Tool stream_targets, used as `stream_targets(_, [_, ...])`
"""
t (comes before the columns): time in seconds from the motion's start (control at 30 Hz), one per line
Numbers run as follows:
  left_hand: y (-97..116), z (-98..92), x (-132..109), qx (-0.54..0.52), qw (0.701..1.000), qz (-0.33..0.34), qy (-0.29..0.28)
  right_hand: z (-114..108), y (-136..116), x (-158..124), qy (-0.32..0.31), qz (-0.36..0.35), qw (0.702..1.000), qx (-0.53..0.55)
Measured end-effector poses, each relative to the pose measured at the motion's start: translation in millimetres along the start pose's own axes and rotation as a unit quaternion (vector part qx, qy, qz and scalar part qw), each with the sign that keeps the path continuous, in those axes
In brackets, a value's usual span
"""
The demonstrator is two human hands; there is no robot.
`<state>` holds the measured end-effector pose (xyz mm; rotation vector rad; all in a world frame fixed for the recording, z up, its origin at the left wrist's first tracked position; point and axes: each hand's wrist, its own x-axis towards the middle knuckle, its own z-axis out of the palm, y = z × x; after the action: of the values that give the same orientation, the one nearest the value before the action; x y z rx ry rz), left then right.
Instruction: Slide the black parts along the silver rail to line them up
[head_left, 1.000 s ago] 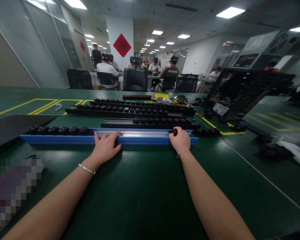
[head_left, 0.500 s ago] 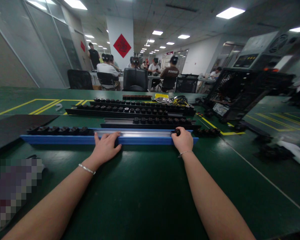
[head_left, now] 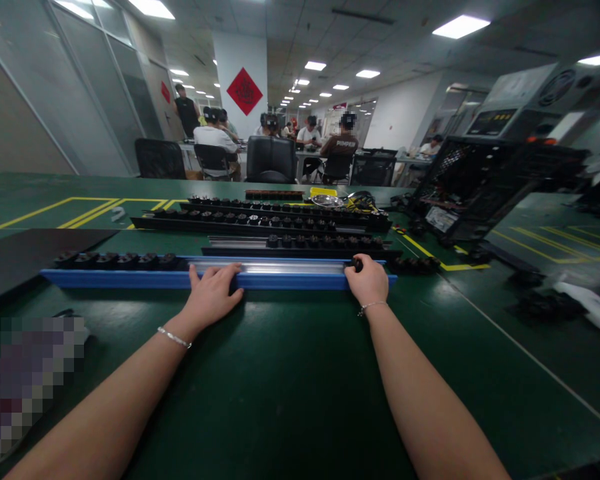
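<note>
A long blue rail (head_left: pixel 130 280) with a silvery channel lies across the green table in front of me. Several small black socket-like modules (head_left: pixel 127 260) sit in a row on its left part. My left hand (head_left: pixel 210 293) rests on the middle of the rail, fingers spread over the near edge and thumb apart. Near the right end, my right hand (head_left: pixel 370 280) pinches one small black module (head_left: pixel 357 265) at the channel. My fingers hide part of this module, so I cannot tell how it sits in the rail.
Behind the blue rail lie black rails (head_left: pixel 300 252) carrying similar modules. Loose black modules (head_left: pixel 415 265) are right of it. A metal dish (head_left: pixel 327 201) and yellow tray (head_left: pixel 324 192) stand farther back. A black machine frame (head_left: pixel 455 187) rises at right; a dark mat (head_left: pixel 35 257) lies left.
My right hand has shifted very slightly right with the module in its fingers. My left hand and the blue rail look unmoved.
</note>
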<state>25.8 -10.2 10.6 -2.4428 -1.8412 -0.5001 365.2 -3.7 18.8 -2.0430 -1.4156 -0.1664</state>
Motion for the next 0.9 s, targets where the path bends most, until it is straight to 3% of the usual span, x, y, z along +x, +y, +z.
stream_targets(0.5, [-0.4,0.3,0.4,0.002,1.0,0.002,-0.005,-1.1,15.5,6.3,0.019,0.025,0.999,-0.027])
stream_targets(0.8, [0.5,-1.0,0.1,0.004,1.0,0.002,-0.006,0.9,24.4,7.8,0.053,0.01,0.998,-0.012])
stream_targets(0.9, [0.8,-1.1,0.2,0.003,1.0,0.002,-0.005,1.4,26.9,8.0,0.07,0.035,0.997,-0.003])
